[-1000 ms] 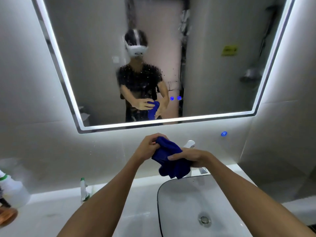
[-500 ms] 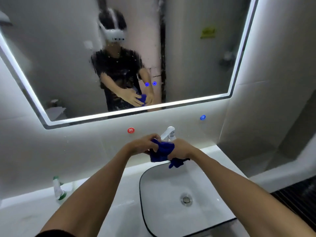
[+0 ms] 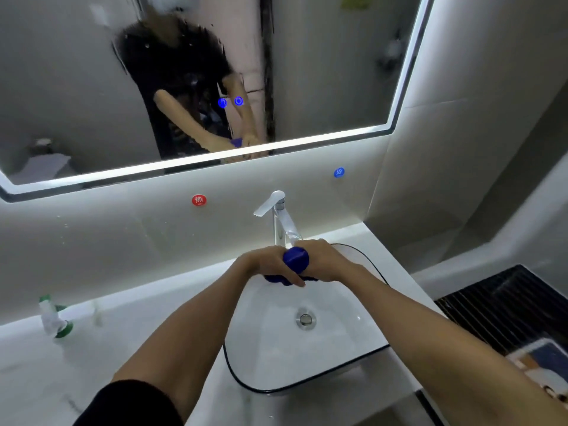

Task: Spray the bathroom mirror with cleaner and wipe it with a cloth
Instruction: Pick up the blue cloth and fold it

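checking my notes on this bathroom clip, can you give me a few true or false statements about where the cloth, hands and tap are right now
1. Both hands grip the blue cloth. True: left hand and right hand hold it bunched between them.
2. The cloth is pressed against the mirror. False: it is held over the sink, below the faucet.
3. The red round sticker sits left of the faucet. True.
4. The drain is covered by the cloth. False: it is in plain view.
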Action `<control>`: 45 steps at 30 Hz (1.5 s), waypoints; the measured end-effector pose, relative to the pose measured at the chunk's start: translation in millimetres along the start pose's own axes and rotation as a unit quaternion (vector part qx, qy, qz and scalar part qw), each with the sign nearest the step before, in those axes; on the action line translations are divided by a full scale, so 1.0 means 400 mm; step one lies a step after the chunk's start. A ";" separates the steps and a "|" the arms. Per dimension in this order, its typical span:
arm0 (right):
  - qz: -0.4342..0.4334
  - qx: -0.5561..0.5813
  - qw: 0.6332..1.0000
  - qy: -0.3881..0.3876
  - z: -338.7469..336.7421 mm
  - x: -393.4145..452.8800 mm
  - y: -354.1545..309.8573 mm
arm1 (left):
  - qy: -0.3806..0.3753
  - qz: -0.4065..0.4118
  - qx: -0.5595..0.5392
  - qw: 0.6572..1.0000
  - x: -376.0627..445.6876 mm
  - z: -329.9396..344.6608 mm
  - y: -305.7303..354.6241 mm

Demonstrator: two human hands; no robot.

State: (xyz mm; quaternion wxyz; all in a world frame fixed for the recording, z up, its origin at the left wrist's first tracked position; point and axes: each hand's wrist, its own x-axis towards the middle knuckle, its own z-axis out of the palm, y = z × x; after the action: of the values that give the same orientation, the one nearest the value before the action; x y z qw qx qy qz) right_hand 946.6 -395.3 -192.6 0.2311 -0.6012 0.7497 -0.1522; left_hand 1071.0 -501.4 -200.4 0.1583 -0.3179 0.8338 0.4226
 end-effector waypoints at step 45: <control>0.073 -0.175 0.982 0.008 0.140 0.002 0.091 | 0.159 -0.038 0.216 0.963 0.074 0.154 0.011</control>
State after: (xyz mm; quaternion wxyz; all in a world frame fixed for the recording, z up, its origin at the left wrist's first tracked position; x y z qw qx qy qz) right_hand 945.9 -384.8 -258.3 0.1266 -0.5748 0.8084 -0.0067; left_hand 1045.4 -461.6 -250.1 0.1043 -0.3704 0.9072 0.1699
